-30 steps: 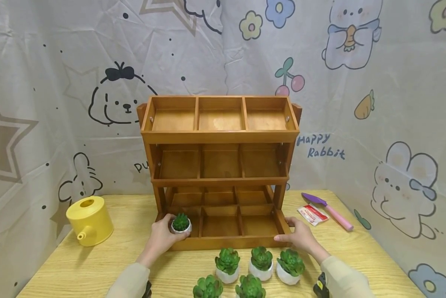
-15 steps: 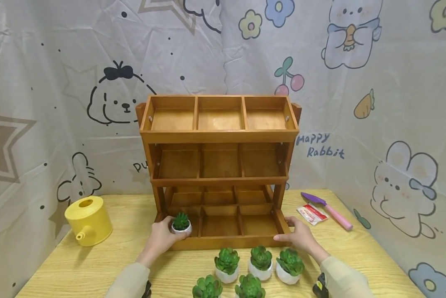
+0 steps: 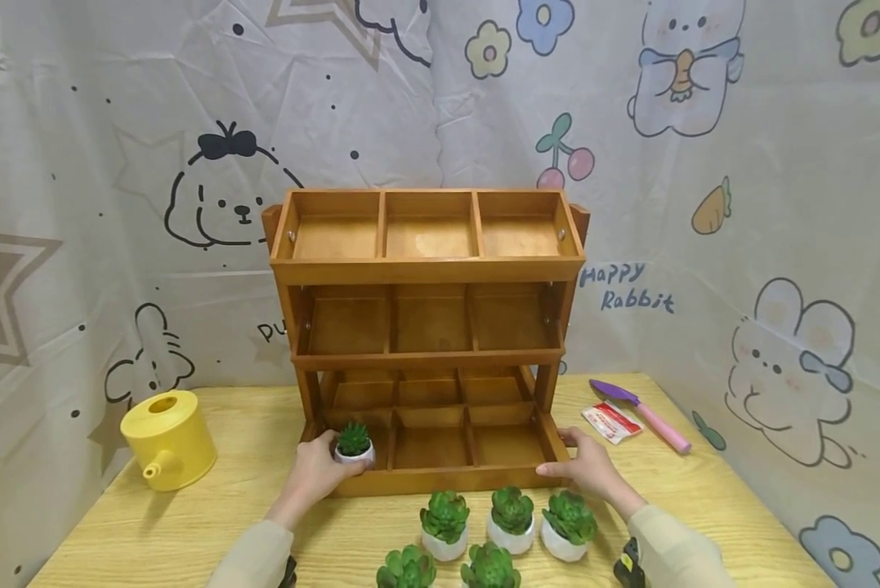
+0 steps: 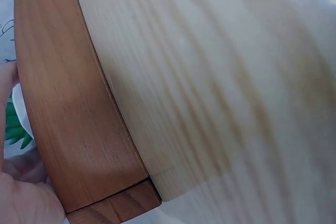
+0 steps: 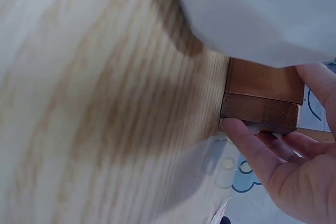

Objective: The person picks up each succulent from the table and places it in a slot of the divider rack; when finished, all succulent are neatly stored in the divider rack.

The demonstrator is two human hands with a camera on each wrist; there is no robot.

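Observation:
A brown wooden tiered shelf (image 3: 425,268) with divided compartments stands on the table. In its bottom left front compartment sits a small spiky potted succulent (image 3: 354,441) in a white pot. My left hand (image 3: 318,472) holds that pot, thumb across its front and fingers at its left side. The left wrist view shows only slivers of the pot (image 4: 22,109) past the shelf's wooden board (image 4: 79,93). At the bottom tier's right front corner, my right hand (image 3: 590,467) grips the shelf, thumb on the front edge. Its fingers reach round the wooden end (image 5: 262,109) in the right wrist view.
Several rosette succulents in white pots (image 3: 444,527) stand in front of the shelf, close to my right forearm. A yellow watering can (image 3: 169,441) is at the left. To the right lie a purple-and-pink trowel (image 3: 641,415) and a red-and-white packet (image 3: 611,421). Printed cloth (image 3: 425,106) hangs behind.
The head view has shifted a little, so everything sits slightly further left. Both hands keep their places on the pot and the shelf corner.

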